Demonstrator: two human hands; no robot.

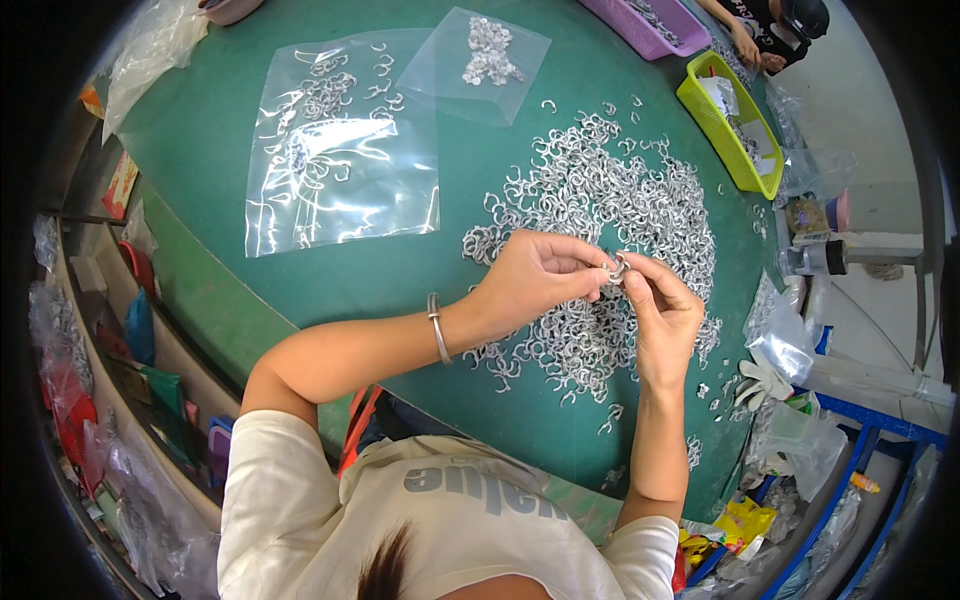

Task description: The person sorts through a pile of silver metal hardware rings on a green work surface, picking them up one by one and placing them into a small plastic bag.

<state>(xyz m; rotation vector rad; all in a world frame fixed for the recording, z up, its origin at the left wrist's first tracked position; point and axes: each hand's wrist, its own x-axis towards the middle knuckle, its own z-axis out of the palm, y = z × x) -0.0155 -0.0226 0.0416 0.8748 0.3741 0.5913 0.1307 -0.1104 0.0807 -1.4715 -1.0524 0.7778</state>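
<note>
Above a wide pile of small silver C-shaped metal pieces (600,190), both my hands meet at one curved metal piece (617,270). My left hand (540,272) pinches its left side between thumb and fingertips. From the other side my right hand (662,305) grips the same piece with thumb and forefinger. Whether a second small part sits between the fingertips is too small to tell. Farther left, a clear plastic sheet (390,205) carries several similar curved pieces. A smaller clear bag (430,70) behind it bears a heap of small whitish parts (490,50).
A yellow-green basket (740,150) and a purple basket (640,30) stand at the far right of the green table (200,130). Another person's hand (745,45) shows beyond them. A white glove (765,385) lies at the right edge, near a blue rack (860,460).
</note>
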